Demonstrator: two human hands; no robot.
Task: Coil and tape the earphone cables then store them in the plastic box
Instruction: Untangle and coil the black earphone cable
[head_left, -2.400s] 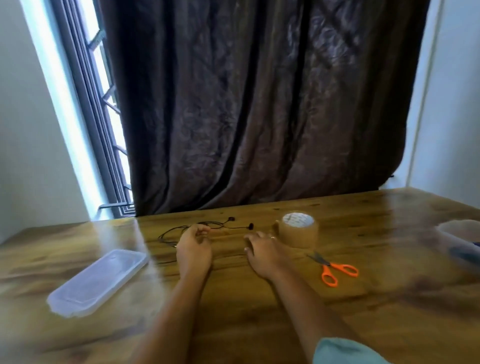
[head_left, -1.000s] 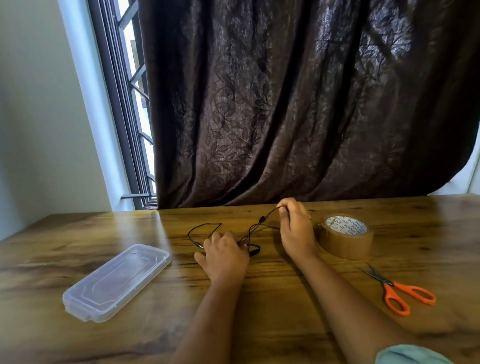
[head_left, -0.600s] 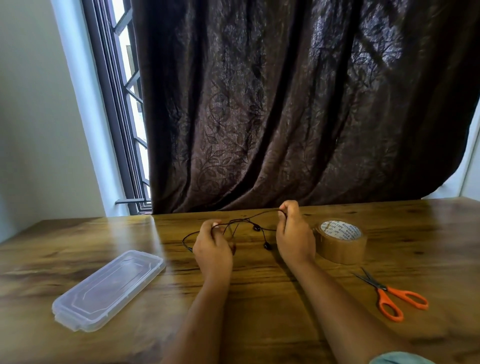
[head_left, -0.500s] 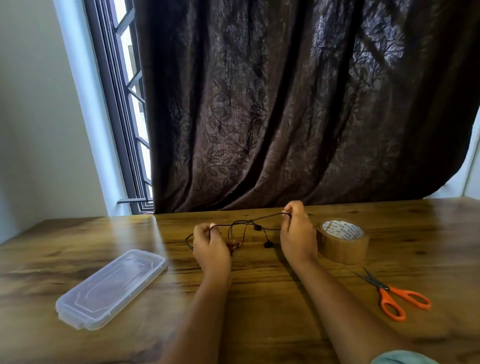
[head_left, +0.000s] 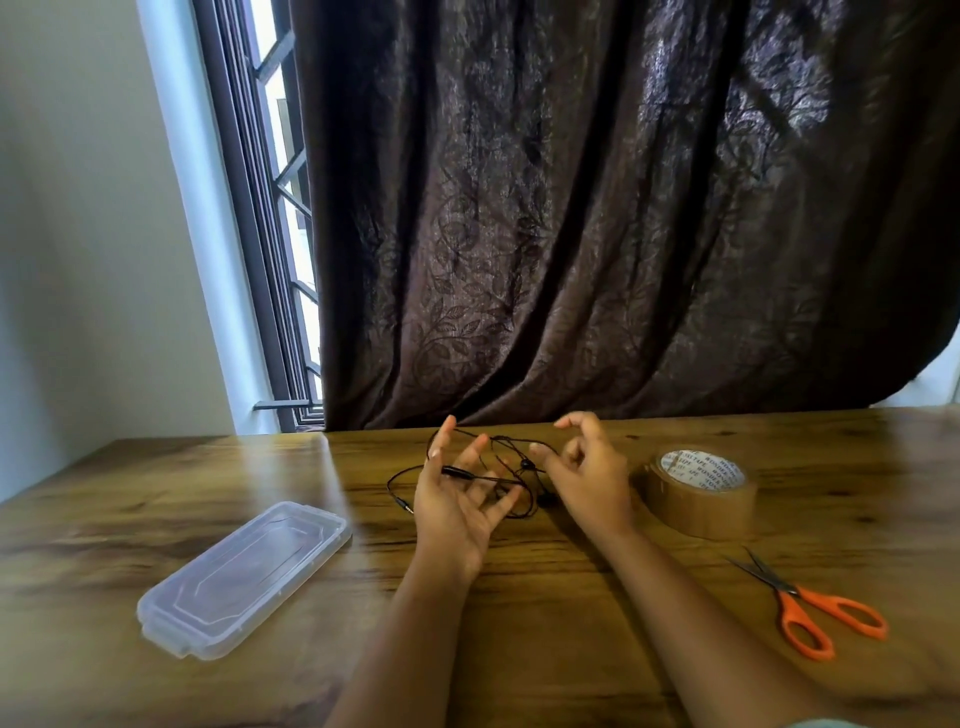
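Thin black earphone cable (head_left: 525, 463) was draped over the wide-spread fingers of my left hand (head_left: 457, 501), mid-frame. Right hand (head_left: 589, 480) was half-curled, and I couldn't tell if it was pinching. Light, floppy, tangly; I'd grab near the inline remote (head_left: 457, 472).

Left hand (head_left: 457, 499) palm-up, splayed, right hand (head_left: 587, 478) loosely curled (grip unclear)

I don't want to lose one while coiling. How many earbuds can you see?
2. One earbud hangs between the left hand and the right hand's thumb; the other is lower, just left of the right hand's heel. None seems hidden.
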